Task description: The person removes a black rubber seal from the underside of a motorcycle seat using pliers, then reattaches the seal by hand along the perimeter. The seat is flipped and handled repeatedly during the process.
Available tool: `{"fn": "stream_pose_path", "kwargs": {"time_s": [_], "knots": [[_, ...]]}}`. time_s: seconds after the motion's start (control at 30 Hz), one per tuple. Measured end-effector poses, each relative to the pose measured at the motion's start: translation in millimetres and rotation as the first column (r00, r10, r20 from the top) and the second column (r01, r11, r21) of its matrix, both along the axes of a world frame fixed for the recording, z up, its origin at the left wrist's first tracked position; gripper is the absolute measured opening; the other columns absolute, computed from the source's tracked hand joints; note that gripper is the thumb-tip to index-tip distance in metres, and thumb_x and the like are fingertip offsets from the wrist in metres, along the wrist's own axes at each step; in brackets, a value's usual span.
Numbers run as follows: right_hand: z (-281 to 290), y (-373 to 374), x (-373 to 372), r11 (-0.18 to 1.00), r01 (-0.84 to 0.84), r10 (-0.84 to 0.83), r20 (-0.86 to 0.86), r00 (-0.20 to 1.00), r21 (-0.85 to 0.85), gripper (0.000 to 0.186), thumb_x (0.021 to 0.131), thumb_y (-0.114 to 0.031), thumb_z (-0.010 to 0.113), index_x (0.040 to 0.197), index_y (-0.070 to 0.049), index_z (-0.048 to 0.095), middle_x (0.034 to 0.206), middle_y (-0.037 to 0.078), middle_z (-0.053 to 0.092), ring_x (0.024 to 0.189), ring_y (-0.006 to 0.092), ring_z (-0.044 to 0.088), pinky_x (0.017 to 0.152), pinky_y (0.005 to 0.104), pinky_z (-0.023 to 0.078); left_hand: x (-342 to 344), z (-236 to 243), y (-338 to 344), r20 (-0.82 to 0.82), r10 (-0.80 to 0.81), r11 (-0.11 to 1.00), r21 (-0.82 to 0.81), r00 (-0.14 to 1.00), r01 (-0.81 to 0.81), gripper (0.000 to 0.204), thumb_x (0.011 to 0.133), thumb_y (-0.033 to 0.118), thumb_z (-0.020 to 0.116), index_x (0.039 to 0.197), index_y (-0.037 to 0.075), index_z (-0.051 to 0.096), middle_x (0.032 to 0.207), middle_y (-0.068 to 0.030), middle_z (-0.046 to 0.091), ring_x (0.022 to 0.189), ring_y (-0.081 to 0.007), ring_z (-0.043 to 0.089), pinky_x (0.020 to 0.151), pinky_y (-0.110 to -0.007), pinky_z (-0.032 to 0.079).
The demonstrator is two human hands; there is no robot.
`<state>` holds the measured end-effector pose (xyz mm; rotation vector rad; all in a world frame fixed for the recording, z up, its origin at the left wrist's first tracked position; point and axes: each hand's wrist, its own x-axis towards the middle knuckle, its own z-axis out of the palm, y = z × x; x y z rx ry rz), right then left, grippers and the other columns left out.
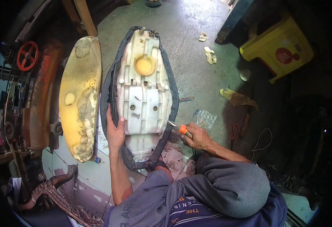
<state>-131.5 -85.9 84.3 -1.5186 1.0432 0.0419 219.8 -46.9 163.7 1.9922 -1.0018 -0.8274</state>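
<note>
A motorcycle seat lies upside down in front of me, its off-white plastic base facing up. Black cover material wraps around its rim. My left hand grips the seat's left edge, thumb over the rim and fingers along the outer side. In my right hand is a screwdriver with an orange and dark handle. Its metal tip meets the right edge of the base, beside the cover. A long yellow foam pad, stained and worn, rests to the left of the seat.
Left of the foam stands rusty machinery with a red handwheel. An ornate metal frame is at lower left. A yellow plastic stool is at upper right. Foam scraps and a clear plastic bag litter the floor.
</note>
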Motion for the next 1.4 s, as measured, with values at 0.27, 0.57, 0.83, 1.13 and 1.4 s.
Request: {"fn": "stream_pose_path", "kwargs": {"time_s": [0.27,0.57,0.83,1.13,1.4], "knots": [[22,-3,11,0.681,0.376,-0.427,-0.075,0.901,0.628,0.050,0.107,-0.049,0.057,0.112,-0.002,0.071,0.105,0.018,0.072,0.091,0.0231,0.071,0.077,0.0440,0.054,-5,6,2,0.050,0.026,0.998,0.064,0.998,-0.029,0.069,0.101,0.010,0.059,0.164,0.006,0.031,0.162,-0.0244,0.043,0.150,-0.0371,0.042,0.124,-0.043,0.030],[18,-23,2,0.433,0.314,-0.583,-0.003,0.812,0.845,0.054,0.105,-0.049,0.061,0.118,0.003,0.066,0.125,0.023,0.069,0.108,0.0350,0.072,0.088,0.0482,0.060,-8,8,-2,0.137,0.019,0.999,0.025,0.990,-0.023,0.067,0.102,0.010,0.058,0.163,0.007,0.033,0.159,-0.0241,0.047,0.147,-0.0372,0.046,0.123,-0.043,0.032],[8,-32,16,0.558,0.363,-0.543,-0.002,0.840,0.746,0.051,0.107,-0.047,0.055,0.103,0.002,0.066,0.109,0.021,0.074,0.094,0.0302,0.073,0.072,0.0440,0.060,-16,14,-2,0.134,0.023,0.999,0.035,0.991,-0.028,0.066,0.101,0.007,0.056,0.163,0.007,0.034,0.158,-0.0238,0.048,0.146,-0.0371,0.047,0.122,-0.043,0.034],[24,-31,16,0.395,0.307,-0.619,0.003,0.785,0.866,0.046,0.110,-0.042,0.053,0.111,0.003,0.066,0.120,0.017,0.071,0.104,0.0361,0.073,0.089,0.0495,0.063,-15,12,-1,0.165,0.025,0.999,0.029,0.986,-0.031,0.066,0.100,0.008,0.057,0.162,0.006,0.035,0.158,-0.0254,0.047,0.146,-0.0392,0.047,0.122,-0.044,0.034],[14,-24,18,0.697,0.361,-0.430,-0.043,0.902,0.620,0.048,0.106,-0.049,0.057,0.101,-0.002,0.067,0.094,0.013,0.069,0.080,0.0260,0.069,0.067,0.0454,0.053,-19,15,-1,0.198,0.019,1.000,0.013,0.980,-0.022,0.066,0.100,0.009,0.057,0.162,0.006,0.035,0.157,-0.0264,0.048,0.146,-0.0409,0.047,0.122,-0.045,0.034]]}}
